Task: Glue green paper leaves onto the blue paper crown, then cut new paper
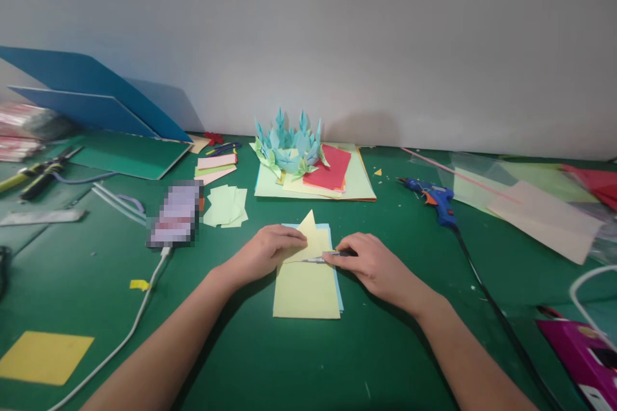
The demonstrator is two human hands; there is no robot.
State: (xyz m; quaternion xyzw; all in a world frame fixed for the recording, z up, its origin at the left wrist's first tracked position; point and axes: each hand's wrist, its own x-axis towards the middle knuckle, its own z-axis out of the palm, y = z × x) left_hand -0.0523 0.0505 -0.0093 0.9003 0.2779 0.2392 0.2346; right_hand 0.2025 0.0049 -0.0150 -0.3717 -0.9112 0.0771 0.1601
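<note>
A pale yellow sheet of paper lies on light blue paper in front of me. Its upper part is folded, and a pointed corner sticks up past the far edge. My left hand presses this folded part down, fingers together along its left side. From the right, my right hand grips a craft knife, its thin blade pointing left along the lower edge of the fold. The fingers partly cover the knife's handle.
Beyond the hands, a blue paper crown stands on stacked coloured sheets. A blue glue gun with a black cord lies right. To the left are a phone on a white cable, pale green paper pieces and pliers.
</note>
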